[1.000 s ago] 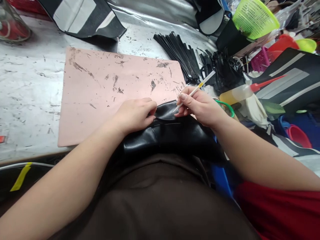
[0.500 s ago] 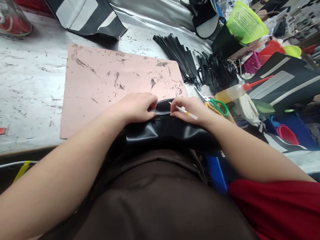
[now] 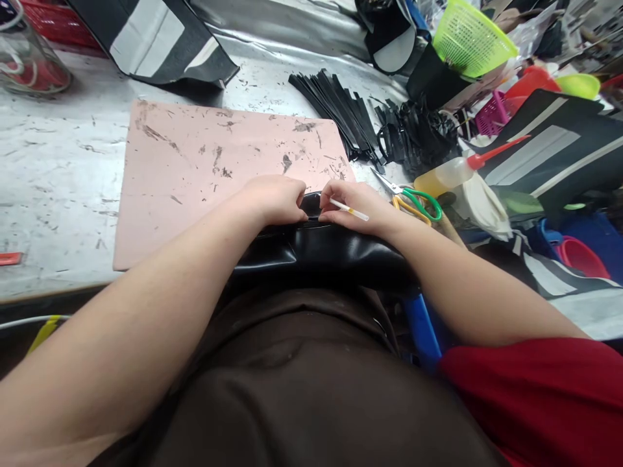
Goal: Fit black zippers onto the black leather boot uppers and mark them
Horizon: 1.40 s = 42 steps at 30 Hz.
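Observation:
A black leather piece lies folded over the table's near edge, its top on the pink mat. My left hand is closed, fingers pressing down on the leather's upper edge. My right hand is closed beside it, also pinching that edge, with a thin white stick tucked across its fingers. The two hands nearly touch.
Green-handled scissors lie right of my right hand, then a squeeze bottle with a red nozzle. A fan of black strips and black loops sit behind. Baskets and striped bags crowd the right side.
My right hand turned the white stick from upright to lying flat across its fingers and moved left to join the left hand on the leather's edge. The scissors came into sight.

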Available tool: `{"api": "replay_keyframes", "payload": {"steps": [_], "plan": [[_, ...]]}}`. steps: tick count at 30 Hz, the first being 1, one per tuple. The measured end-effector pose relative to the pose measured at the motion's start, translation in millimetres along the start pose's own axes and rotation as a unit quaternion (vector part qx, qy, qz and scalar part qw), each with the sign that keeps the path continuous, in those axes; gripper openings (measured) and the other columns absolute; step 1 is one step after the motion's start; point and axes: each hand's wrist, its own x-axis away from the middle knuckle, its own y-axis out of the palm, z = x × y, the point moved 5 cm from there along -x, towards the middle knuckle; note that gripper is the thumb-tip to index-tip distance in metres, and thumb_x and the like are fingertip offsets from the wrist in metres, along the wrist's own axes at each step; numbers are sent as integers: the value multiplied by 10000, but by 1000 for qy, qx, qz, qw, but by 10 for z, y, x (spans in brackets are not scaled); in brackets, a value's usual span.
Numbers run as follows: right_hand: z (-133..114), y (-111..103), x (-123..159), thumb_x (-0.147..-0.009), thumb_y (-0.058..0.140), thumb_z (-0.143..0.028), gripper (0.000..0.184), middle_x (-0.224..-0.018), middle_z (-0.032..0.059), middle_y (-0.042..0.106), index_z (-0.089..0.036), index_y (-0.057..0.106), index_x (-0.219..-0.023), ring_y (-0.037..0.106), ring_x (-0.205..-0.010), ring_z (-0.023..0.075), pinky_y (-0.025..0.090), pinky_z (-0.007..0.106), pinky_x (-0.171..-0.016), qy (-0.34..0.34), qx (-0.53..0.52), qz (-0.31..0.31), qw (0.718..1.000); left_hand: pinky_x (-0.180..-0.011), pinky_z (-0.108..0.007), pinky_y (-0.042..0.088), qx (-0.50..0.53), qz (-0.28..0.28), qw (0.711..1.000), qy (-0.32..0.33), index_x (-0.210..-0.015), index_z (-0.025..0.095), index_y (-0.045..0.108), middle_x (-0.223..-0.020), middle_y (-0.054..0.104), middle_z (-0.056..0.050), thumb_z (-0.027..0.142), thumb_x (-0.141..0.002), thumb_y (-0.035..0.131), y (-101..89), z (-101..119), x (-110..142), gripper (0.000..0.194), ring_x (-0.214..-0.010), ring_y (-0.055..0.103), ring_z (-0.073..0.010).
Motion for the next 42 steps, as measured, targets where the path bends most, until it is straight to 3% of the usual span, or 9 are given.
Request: {"api": "replay_keyframes", "payload": {"steps": [4,6,10,12,15,19,28,33,42], "plan": [[19,-43,-41,-769,619,-287,123,-660,-17,604,-188,547,-777,579,-661,136,451,271,-655,49,-162,14,986,-572,-293,384,7,-18,1000,-20,-824,231,567,-809,633,-43,448,-668,540,13,-36,-41,269,-767,575,-227],[-33,-99,-69,-818,565,-388,206,-650,-13,602,-184,555,-790,583,-646,123,469,267,-650,53,-236,33,970,-556,-285,379,10,-23,1000,-18,-820,231,563,-798,636,-36,451,-662,549,28,-48,-69,271,-741,576,-217],[-133,-148,-115,-791,550,-521,345,-605,-21,554,-178,575,-762,554,-593,101,462,236,-596,68,-292,15,954,-535,-278,372,12,-28,999,-12,-831,233,565,-771,633,-30,459,-653,558,42,-62,-109,288,-696,575,-205],[-163,-114,-126,-789,582,-462,290,-602,-21,542,-176,569,-746,544,-586,103,454,238,-583,63,-281,-23,957,-535,-277,369,8,-32,999,-16,-825,233,565,-775,634,-32,462,-654,555,38,-62,-112,286,-700,575,-205],[-175,-44,-119,-749,636,-240,106,-654,-15,546,-177,553,-767,530,-613,118,443,256,-586,23,-193,-59,979,-530,-278,365,8,-38,999,-16,-829,232,564,-777,634,-34,459,-662,550,30,-50,-104,283,-697,577,-207],[-143,6,-81,-673,595,-75,176,-825,16,547,-183,539,-801,508,-681,132,439,276,-613,-39,-45,-35,998,-524,-275,363,10,-35,999,-19,-852,235,570,-769,640,-32,459,-661,554,35,-60,-108,296,-694,580,-206],[-132,25,-49,-689,537,-44,250,-955,46,516,-209,483,-869,507,-819,177,443,329,-735,-119,63,6,991,-526,-278,351,16,-33,999,-15,-782,227,552,-746,645,-20,453,-680,545,60,-76,-111,248,-661,576,-192],[-126,36,-59,-684,539,-39,256,-956,53,516,-204,479,-870,509,-858,190,438,335,-748,-122,67,7,990,-525,-278,355,25,-30,999,-6,-782,228,556,-717,630,-17,471,-685,539,53,-90,-87,263,-646,571,-191],[-116,36,-59,-693,533,-54,220,-914,38,518,-200,485,-850,507,-749,153,445,303,-685,-100,36,22,994,-521,-258,346,71,-41,997,11,-793,248,579,-717,636,4,428,-668,535,85,-150,-80,223,-641,565,-166]]}}
